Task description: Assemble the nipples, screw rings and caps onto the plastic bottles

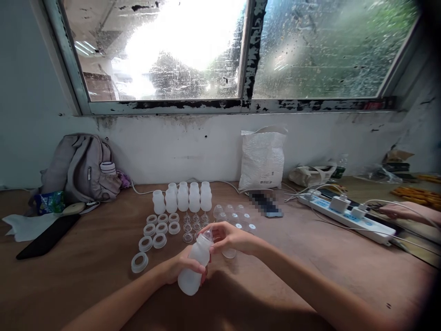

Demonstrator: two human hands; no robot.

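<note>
1. Your forearms [299,280] sit nearest, reaching in over the brown table [89,271]. Left hand [186,265] wraps the body of a frosted bottle [189,281], near centre, tilted, neck leaning far-right. Right hand [223,236] has its fingers closed around a clear teat [207,234] at the bottle's mouth; whether it's seated, can't tell.
2. Far left: grey backpack [82,170] against the wall; blue-green packet [50,202], white sheet [27,226] and flat black item [48,235] on its near side.
3. Left of your hands: nine translucent rings [139,269], flat on the table, nearest one out front.
4. Far centre: frosted bottles upright in a cluster [182,197]. On their near side, loose clear teats [188,237] in rows, partly behind your fingers.
5. Just right: clear caps [229,253], some with pale dots; one sits beside your right wrist.
6. Far right of centre: white padded bag [262,161] by the wall, dark phone [274,214] in front.
7. Right: white power strip [375,230] with plugs and cables; beyond it, another person's hand [406,210], grip unclear.
</note>
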